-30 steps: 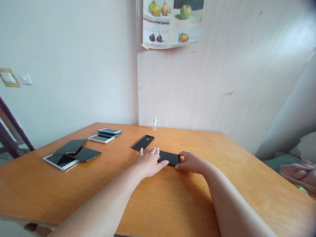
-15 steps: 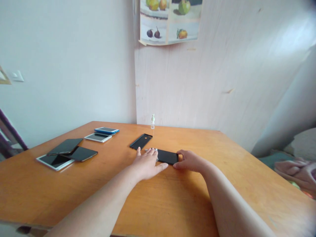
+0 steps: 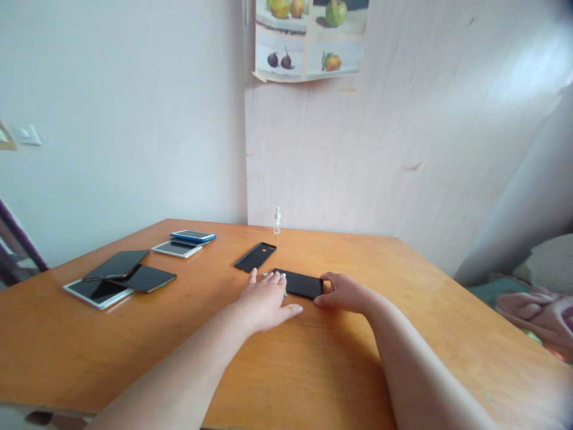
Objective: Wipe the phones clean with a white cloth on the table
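Note:
A black smartphone (image 3: 301,284) lies flat on the wooden table in front of me, dark screen up. My right hand (image 3: 342,292) pinches its right end between thumb and fingers. Over the phone's left end, my left hand (image 3: 265,302) reaches palm down with its fingers stretched forward and thumb out. Bits of a white tissue (image 3: 283,278) show under and around those fingertips; most of it is hidden by the hand. Just beyond lies an empty black phone case (image 3: 256,257), its inside facing up.
On the left, two dark tablet-like slabs (image 3: 117,264) overlap a white-framed device (image 3: 99,292). Behind them, a blue phone (image 3: 193,235) rests partly on a white one (image 3: 178,248). A small clear pump bottle (image 3: 277,222) stands at the table's back edge by the wall.
My left hand has slid slightly left and toward me, baring more of the phone's far left corner. The right hand keeps its grip in the same place.

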Tool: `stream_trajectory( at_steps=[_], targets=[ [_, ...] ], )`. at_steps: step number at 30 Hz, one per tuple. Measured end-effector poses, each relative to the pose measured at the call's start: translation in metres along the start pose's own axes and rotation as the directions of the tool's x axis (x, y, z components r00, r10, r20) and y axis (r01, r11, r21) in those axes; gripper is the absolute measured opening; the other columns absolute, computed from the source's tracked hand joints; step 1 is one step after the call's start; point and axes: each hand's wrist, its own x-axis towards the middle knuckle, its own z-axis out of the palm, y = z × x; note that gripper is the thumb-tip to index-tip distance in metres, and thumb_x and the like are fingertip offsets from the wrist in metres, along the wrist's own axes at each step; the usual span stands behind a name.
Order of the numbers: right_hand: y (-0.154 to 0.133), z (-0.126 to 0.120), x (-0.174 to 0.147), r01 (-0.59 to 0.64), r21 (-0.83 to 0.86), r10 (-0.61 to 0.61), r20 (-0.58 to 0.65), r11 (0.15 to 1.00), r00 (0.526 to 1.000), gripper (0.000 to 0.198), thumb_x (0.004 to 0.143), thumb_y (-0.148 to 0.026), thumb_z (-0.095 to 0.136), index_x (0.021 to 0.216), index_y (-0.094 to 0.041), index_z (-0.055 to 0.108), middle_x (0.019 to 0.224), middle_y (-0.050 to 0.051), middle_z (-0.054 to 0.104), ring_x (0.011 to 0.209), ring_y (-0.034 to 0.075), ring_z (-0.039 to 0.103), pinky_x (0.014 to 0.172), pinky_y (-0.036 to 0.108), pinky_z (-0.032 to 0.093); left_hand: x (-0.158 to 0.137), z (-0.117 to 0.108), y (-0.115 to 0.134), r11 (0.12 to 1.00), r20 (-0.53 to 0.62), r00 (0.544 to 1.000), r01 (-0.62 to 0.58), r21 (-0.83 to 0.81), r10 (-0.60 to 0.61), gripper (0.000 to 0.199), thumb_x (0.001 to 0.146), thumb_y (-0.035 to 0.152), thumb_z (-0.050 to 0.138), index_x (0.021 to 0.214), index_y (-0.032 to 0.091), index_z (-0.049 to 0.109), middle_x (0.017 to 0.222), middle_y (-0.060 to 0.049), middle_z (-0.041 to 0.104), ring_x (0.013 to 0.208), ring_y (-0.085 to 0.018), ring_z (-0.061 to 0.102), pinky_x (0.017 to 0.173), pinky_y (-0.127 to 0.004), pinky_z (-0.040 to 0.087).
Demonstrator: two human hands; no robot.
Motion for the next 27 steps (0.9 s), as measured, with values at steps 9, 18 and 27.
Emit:
stream_trajectory(
  at_steps=[9,18,27],
  targets=[
    [-0.002,-0.001,-0.001,-0.012,0.035,0.011,0.010,0.999,1.000,0.068,0.062,-0.045,0.076,0.123,-0.019,0.060,0.106,0.008,0.069,0.091,0.025,0.063,0.071,0.029,0.045,-0.006,0.005,0.011,0.978,0.049,0.980,-0.189,-0.091,0.194,0.099,0.077,0.082,0.034,0.150,0.016,0.027,0.157,-0.013,0.022,0.145,-0.029,0.019,0.116,-0.041,0.016],
    [-0.001,0.000,-0.001,-0.007,0.020,0.007,0.008,1.000,1.000,0.070,0.063,-0.047,0.075,0.124,-0.018,0.060,0.109,0.010,0.068,0.094,0.027,0.062,0.073,0.030,0.044,-0.007,0.002,0.007,0.999,0.020,0.999,0.046,0.015,-0.046,0.105,0.077,0.079,0.038,0.145,-0.001,0.032,0.151,-0.027,0.027,0.142,-0.038,0.023,0.115,-0.048,0.017],
    [0.000,0.000,-0.001,-0.003,0.024,0.004,-0.005,1.000,1.000,0.072,0.062,-0.048,0.076,0.125,-0.018,0.059,0.106,0.010,0.068,0.093,0.026,0.062,0.072,0.030,0.044,-0.007,0.003,0.011,0.999,0.009,0.999,-0.032,0.005,0.032,0.105,0.078,0.084,0.021,0.144,0.004,0.037,0.151,-0.023,0.031,0.142,-0.035,0.026,0.116,-0.044,0.015]
  ],
)
